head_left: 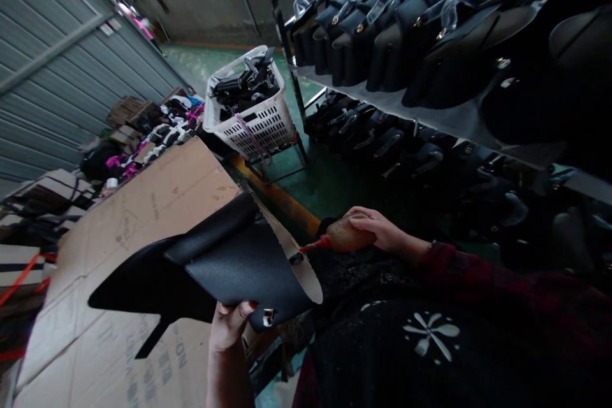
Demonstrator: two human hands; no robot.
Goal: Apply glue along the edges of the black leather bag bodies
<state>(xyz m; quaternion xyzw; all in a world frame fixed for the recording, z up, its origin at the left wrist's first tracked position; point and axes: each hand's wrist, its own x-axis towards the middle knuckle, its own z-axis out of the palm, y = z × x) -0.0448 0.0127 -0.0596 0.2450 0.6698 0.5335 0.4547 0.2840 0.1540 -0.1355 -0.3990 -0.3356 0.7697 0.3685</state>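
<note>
While the left hand (228,326) clamps the black high-heeled shoe (239,268) by its lower edge, fingertips pressed to the upper beside the metal buckle (268,317), the right hand (380,229) wraps closed around a brown squeeze bottle (345,236); its red nozzle (313,245) points toward 9 o'clock at the pale lining edge; whether the tip touches cannot be resolved. Shoe location: 7 o'clock of frame centre, held above the cardboard sheet (157,204), toe toward 9 o'clock. Step in hand, as judged: applying a liquid, probably adhesive, along the inner edge of the upper; the next move calls for a steady nozzle tip, a light squeeze and a firm hold on the shoe. Count: one shoe held; one bottle; one buckle; one white plastic basket (268,124) at 11 o'clock; one rack (430,118) at 2 o'clock, two shelves visible, its shoes too overlapped to count.
</note>
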